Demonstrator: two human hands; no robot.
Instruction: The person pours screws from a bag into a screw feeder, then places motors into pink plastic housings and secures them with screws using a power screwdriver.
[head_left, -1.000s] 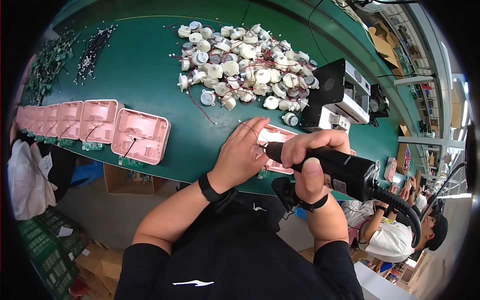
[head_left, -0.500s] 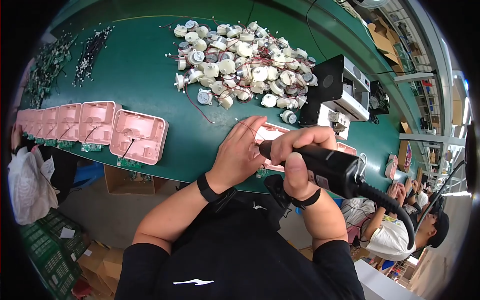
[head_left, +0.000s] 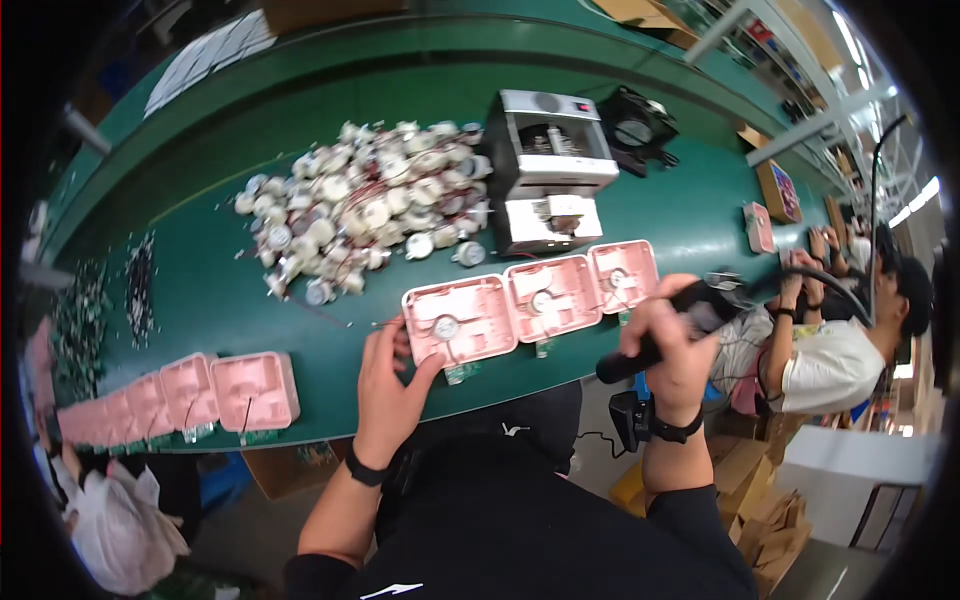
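My right hand [head_left: 676, 335] is wrapped round a black corded electric screwdriver [head_left: 712, 303], held off the table's front edge at the right, its tip end pointing lower left. With thumb and fingers my left hand [head_left: 392, 385] grips the near left corner of a pink plastic housing [head_left: 478, 345]. Inside this housing sits a small round motor [head_left: 445, 327], and a green circuit board [head_left: 462, 373] hangs at its front edge. Two similar housings stand in a row to its right, a middle pink housing [head_left: 572, 318] and a farther pink housing [head_left: 640, 262], each with a motor inside.
A heap of white motors [head_left: 370, 200] with red wires covers the table's middle. Behind the row stands a silver and black machine [head_left: 555, 165], beside a black fan-like device [head_left: 635, 130]. More pink housings [head_left: 255, 388] line the left edge. Co-workers sit on both sides.
The screwdriver has lifted off the housing and swung right with my right hand. My left hand has shifted to the housing's left corner. The whole view has turned toward the right.
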